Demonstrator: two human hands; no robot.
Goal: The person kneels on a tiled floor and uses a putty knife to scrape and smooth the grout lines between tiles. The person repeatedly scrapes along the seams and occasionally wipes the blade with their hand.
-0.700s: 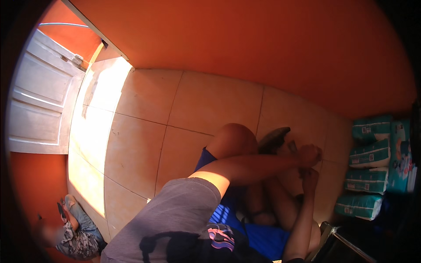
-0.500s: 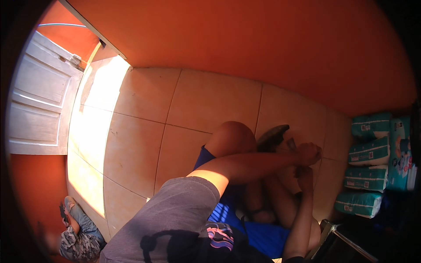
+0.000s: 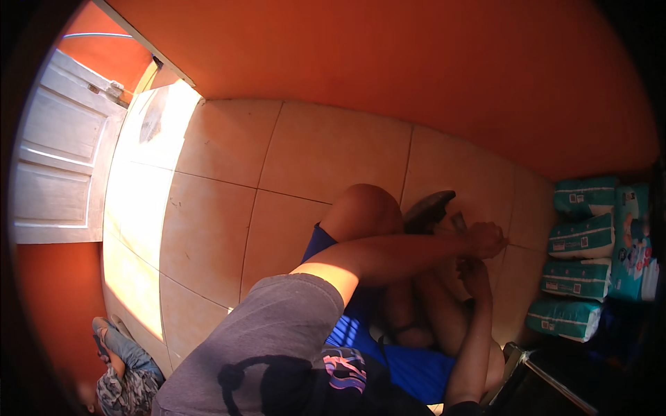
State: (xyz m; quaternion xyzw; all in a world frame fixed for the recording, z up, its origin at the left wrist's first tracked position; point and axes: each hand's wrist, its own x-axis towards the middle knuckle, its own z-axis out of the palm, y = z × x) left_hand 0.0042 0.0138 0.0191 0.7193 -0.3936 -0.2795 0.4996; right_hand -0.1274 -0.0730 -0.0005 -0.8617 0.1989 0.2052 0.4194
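Observation:
My left hand (image 3: 488, 240), at the end of the grey-sleeved arm, is closed in a fist. A short, flat, brownish piece (image 3: 458, 222) sticks up beside its knuckles; what the fist grips is too dark to name. Just below it, my right hand (image 3: 474, 276) has its fingers curled in. Whether anything lies in those fingers is hidden in shadow. Left of the fist lies a dark shoe (image 3: 429, 211), its toe pointing to the upper right. My bent knee (image 3: 364, 211) and blue shorts (image 3: 423, 374) show around the left forearm.
Tiled floor (image 3: 326, 149) runs up to an orange wall (image 3: 388, 55). Teal packs (image 3: 579, 236) are stacked at the right, with a black box-like thing (image 3: 548, 381) below them. A white door (image 3: 62, 152) stands at the left, and another person (image 3: 128, 367) sits at the lower left.
My right hand has shifted slightly left and up, its fingers bending differently below the left fist. The left fist has barely moved. The whole view has shifted a little.

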